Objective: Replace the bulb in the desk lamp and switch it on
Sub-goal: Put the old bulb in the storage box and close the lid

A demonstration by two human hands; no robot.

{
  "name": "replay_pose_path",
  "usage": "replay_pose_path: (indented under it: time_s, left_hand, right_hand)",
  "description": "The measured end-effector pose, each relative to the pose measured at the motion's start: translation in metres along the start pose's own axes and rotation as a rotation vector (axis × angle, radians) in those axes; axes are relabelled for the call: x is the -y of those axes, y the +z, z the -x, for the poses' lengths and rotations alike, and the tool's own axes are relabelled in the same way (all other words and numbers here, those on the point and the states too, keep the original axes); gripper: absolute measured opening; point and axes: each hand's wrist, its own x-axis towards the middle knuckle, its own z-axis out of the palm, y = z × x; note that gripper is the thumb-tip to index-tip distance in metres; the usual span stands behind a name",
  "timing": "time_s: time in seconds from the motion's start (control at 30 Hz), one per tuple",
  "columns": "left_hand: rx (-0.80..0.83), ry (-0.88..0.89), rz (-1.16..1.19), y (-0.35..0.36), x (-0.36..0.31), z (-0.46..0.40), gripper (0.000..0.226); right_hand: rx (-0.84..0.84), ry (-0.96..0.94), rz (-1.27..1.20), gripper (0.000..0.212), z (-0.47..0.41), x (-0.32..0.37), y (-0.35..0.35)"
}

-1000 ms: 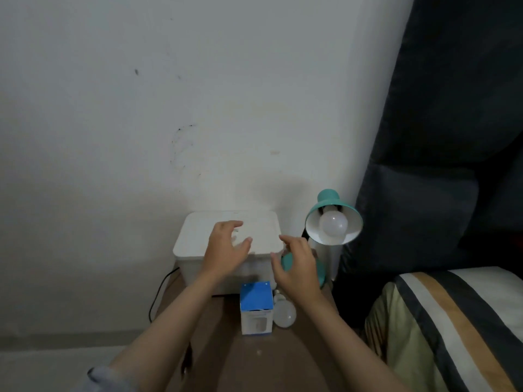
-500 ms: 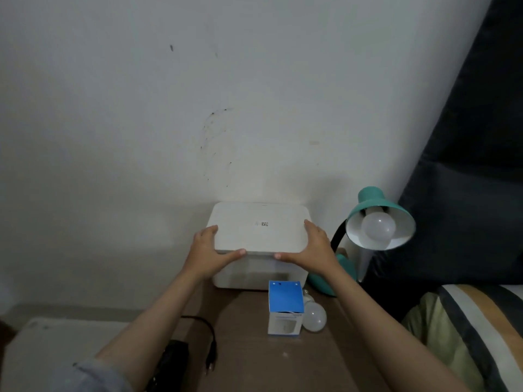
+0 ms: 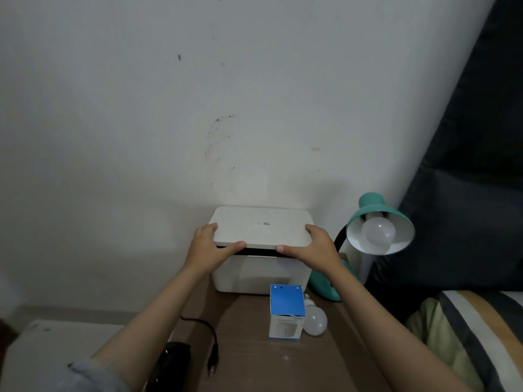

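A teal desk lamp (image 3: pixel 379 210) stands at the right of the brown table (image 3: pixel 254 357), its shade facing me with a white bulb (image 3: pixel 378 231) screwed in and unlit. A loose white bulb (image 3: pixel 314 321) lies on the table beside a blue-and-white bulb carton (image 3: pixel 286 309). At the back stands a white storage box (image 3: pixel 263 274). My left hand (image 3: pixel 209 250) and my right hand (image 3: pixel 314 248) grip the two sides of its white lid (image 3: pixel 263 227), which is raised at the front, with a dark gap showing under it.
A black plug and cord (image 3: pixel 210 343) lie on the table's left part, next to a dark object (image 3: pixel 172 360) at the front edge. A striped bed cover (image 3: pixel 475 335) is at the right, below a dark headboard (image 3: pixel 481 165). A white wall stands behind.
Both hands went from hovering over the box to gripping the lid's sides. The lid's front edge has lifted off the box. The view has shifted left and down.
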Motion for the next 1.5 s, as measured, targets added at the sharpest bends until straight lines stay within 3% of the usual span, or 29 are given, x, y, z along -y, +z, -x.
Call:
replay_pose_path:
  time_s: [0.13,0.2,0.47,0.63,0.93,1.03,1.33,1.5]
  left_hand:
    - [0.016,-0.005,0.013,-0.005,-0.004,0.001,0.094]
    - [0.010,0.005,0.016,-0.006,-0.006,0.001,0.094]
    - [-0.067,0.112,0.050,-0.019,-0.015,0.024,0.097]
    - [-0.116,0.164,-0.050,-0.030,-0.015,0.091,0.101]
    - [-0.011,0.112,-0.110,0.004,0.023,0.253,0.116]
    - [0.018,0.090,-0.129,0.022,0.040,0.290,0.124]
    - [0.214,0.011,-0.314,0.057,0.070,0.333,0.121]
    - [0.245,0.117,-0.509,0.066,0.089,0.331,0.111]
  right_hand:
    - [0.023,0.014,0.005,0.070,0.004,0.010,-0.008]
    - [0.017,-0.009,0.010,0.066,0.002,0.011,-0.010]
    - [-0.063,-0.096,-0.021,0.110,0.031,0.025,-0.024]
    - [-0.088,-0.155,0.064,0.110,0.092,0.011,-0.028]
    - [-0.062,-0.213,0.154,0.116,0.243,-0.068,-0.023]
    - [-0.035,-0.151,0.164,0.116,0.280,-0.099,-0.015]
    - [0.083,0.046,0.205,0.128,0.332,-0.147,0.016]
    - [0.133,0.060,0.309,0.123,0.333,-0.155,0.020]
